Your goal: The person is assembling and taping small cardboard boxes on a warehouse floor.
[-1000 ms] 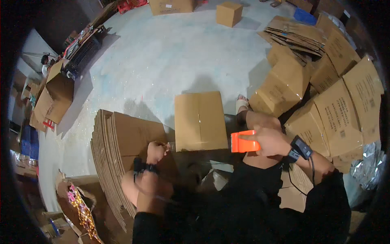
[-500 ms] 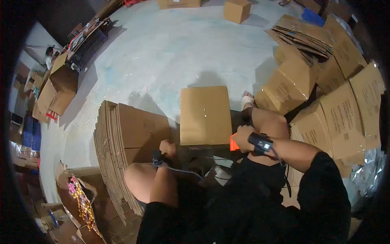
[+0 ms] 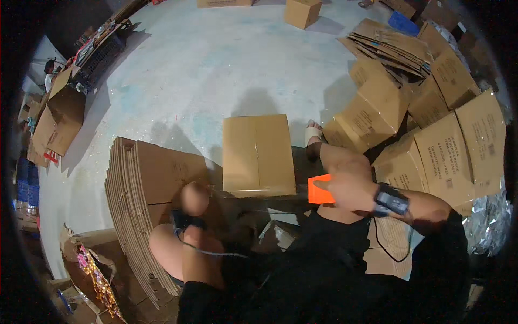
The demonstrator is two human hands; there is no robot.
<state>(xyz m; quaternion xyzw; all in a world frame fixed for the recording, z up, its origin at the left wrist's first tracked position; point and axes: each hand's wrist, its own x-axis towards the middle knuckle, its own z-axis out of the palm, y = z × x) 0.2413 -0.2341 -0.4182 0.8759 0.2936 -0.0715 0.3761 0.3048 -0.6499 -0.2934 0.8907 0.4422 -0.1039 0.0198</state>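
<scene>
A closed brown carton (image 3: 259, 154) stands before me, its middle seam facing up and a glossy strip along its near edge. In my right hand (image 3: 348, 190) is a bright orange, boxy tool (image 3: 319, 189), held just right of the carton's near corner and apart from it. The fingers wrap over it and hide part of its shape. My left hand (image 3: 195, 198) is left of the carton, in front of a stack of flattened cartons (image 3: 172, 173). It is blurred and looks rounded, and its fingers cannot be made out.
Filled-out and folded brown cartons (image 3: 442, 151) crowd the right side, with crinkled silver wrap (image 3: 488, 224) below them. An open carton with shiny gold and pink decorations (image 3: 100, 278) sits at lower left. Another box (image 3: 302, 13) stands far off; a person (image 3: 49, 73) is at far left.
My left hand has moved left, away from the carton. My right hand has turned and drawn back to the right, showing more of the orange tool. The whole view has shifted slightly.
</scene>
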